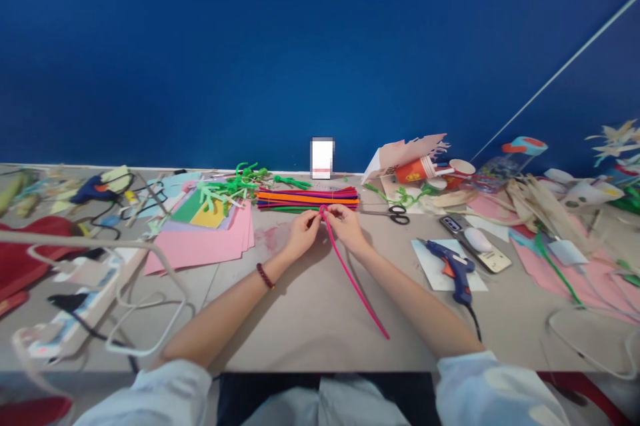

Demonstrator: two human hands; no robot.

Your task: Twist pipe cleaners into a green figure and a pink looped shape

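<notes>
Between the fingertips of my left hand (303, 230) and my right hand (346, 225) is a bright pink pipe cleaner (349, 271). Its top end is bent into a small loop where both hands pinch it. The long tail hangs free toward me and slants to the right over the table. Just beyond my fingers lies a bundle of pipe cleaners (305, 199) in orange, purple, red and green. Black-handled scissors (397, 215) rest to the right of that bundle, apart from my right hand.
Pink paper sheets (200, 249) and green twisted pipe cleaners (240, 183) lie left. A power strip (85, 306) with cables is farther left. On the right are a blue glue gun (453, 266), a phone (495, 256) and a red paper cup (415, 171). A blue wall (320, 46) stands behind.
</notes>
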